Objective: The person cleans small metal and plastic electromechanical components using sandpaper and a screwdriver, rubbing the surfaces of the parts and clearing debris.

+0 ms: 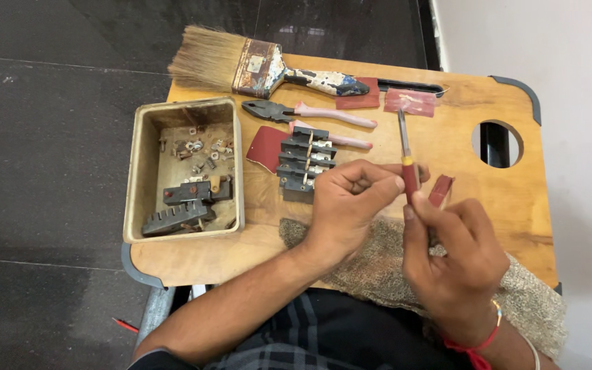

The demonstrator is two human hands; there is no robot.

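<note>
My left hand (348, 200) and my right hand (455, 255) both grip a small screwdriver (405, 154) with a red handle, its metal shaft pointing away from me over the wooden board (501, 185). The left thumb and fingers pinch the handle from the left; the right fingers hold its lower end. Just left of the left hand lies a black switch block (303, 163) with metal contacts. A small strip of red sandpaper (440, 190) sits by the right fingers.
A beige metal box (138, 171) holds screws and black parts at the left. A wide paintbrush (255, 65), pink-handled pliers (310, 113) and red sandpaper pieces (410, 101) lie farther back. A rough cloth (378, 270) covers my lap edge. The board has a round hole (497, 143).
</note>
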